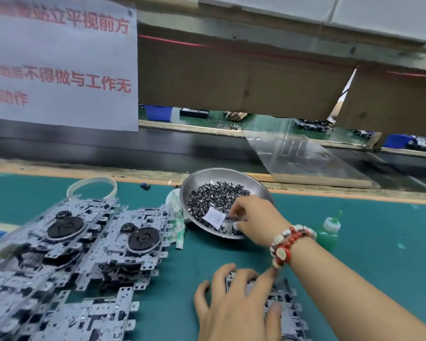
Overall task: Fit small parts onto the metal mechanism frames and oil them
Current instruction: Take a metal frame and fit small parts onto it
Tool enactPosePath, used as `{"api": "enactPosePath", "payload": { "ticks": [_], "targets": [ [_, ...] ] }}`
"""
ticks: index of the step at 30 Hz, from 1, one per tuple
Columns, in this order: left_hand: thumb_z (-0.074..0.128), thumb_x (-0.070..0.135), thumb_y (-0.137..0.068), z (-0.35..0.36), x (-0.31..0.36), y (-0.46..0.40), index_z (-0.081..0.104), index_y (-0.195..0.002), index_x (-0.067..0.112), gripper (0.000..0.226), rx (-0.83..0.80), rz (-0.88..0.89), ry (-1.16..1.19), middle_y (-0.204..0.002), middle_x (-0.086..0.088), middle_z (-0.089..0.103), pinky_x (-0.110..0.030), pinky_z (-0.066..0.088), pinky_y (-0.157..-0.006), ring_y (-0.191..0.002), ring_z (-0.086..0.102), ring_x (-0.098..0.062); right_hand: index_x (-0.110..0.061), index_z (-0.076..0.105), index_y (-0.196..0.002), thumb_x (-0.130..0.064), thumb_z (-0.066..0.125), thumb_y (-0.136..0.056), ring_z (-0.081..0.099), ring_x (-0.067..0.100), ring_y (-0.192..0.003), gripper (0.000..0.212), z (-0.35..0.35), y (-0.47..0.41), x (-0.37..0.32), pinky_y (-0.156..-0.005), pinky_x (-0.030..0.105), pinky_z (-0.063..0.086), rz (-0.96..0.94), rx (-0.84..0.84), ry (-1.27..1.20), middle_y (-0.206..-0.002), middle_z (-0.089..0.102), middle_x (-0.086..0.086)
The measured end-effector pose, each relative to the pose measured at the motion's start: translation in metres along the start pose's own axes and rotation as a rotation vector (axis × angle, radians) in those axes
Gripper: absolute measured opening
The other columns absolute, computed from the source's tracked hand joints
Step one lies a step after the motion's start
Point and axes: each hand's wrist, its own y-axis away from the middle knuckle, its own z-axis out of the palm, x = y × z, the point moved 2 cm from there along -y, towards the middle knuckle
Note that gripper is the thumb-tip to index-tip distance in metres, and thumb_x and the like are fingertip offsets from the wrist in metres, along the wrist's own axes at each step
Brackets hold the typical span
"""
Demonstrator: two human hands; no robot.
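A steel bowl [199, 179] full of small dark parts [214, 193] stands at the middle of the green mat. My right hand [253, 219], with a red and white bead bracelet on the wrist, reaches into the bowl's near side, and its fingertips pinch small parts beside a white paper slip [213, 216]. Lower down, my left hand [234, 306] rests with spread fingers on a metal mechanism frame [287, 308] near the front edge. A green oil bottle [328, 233] with a white cap stands right of the bowl.
Stacks of metal frames [123, 244] with black round wheels fill the left of the mat. A clear tape ring [91, 187] lies behind them. A black conveyor belt [158, 148] runs beyond the wooden edge, with a clear plastic sheet [305, 156] on it. A printed notice [59, 62] hangs at top left.
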Motion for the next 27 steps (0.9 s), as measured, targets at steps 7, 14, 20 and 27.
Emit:
{"api": "enactPosePath", "payload": {
  "ticks": [7, 14, 20, 27],
  "targets": [
    [0.055, 0.049, -0.027, 0.011, -0.006, -0.004, 0.064, -0.064, 0.055, 0.038, 0.130, -0.035, 0.039, -0.062, 0.024, 0.058, -0.024, 0.027, -0.069, -0.085, 0.040, -0.003, -0.002, 0.059, -0.113, -0.007, 0.052, -0.092, 0.057, 0.023, -0.110, 0.023, 0.002, -0.013, -0.007, -0.096, 0.030, 0.045, 0.129, -0.183, 0.163, -0.119, 0.061, 0.011],
    [0.065, 0.047, -0.026, 0.013, -0.005, -0.005, 0.062, -0.061, 0.052, 0.035, 0.177, -0.007, 0.019, -0.061, 0.022, 0.058, -0.023, 0.027, -0.069, -0.086, 0.040, -0.004, -0.018, 0.045, -0.078, -0.004, 0.049, -0.092, 0.058, 0.022, -0.109, 0.020, -0.005, -0.009, -0.013, -0.089, 0.027, 0.045, 0.163, -0.201, 0.029, -0.122, 0.060, 0.007],
    [0.067, 0.048, -0.030, 0.002, -0.005, -0.009, 0.062, -0.057, 0.048, 0.028, 0.132, 0.007, 0.013, -0.056, 0.021, 0.053, -0.033, 0.048, -0.054, -0.081, 0.038, -0.005, -0.014, 0.041, -0.092, -0.007, 0.042, -0.095, 0.046, 0.014, -0.072, 0.008, 0.001, 0.008, -0.006, -0.059, 0.025, 0.035, 0.071, 0.186, -0.267, -0.085, 0.052, 0.002],
    [0.027, 0.056, -0.077, -0.013, -0.012, -0.009, 0.025, -0.115, 0.059, 0.038, 0.133, -0.075, 0.220, -0.102, 0.041, 0.042, -0.025, 0.023, -0.089, -0.109, 0.025, 0.007, -0.028, 0.049, -0.075, -0.010, 0.059, -0.087, 0.052, -0.002, -0.068, 0.024, -0.005, 0.080, 0.008, -0.065, 0.010, 0.042, -0.102, 0.350, -0.618, -0.070, 0.057, -0.018]
  ]
}}
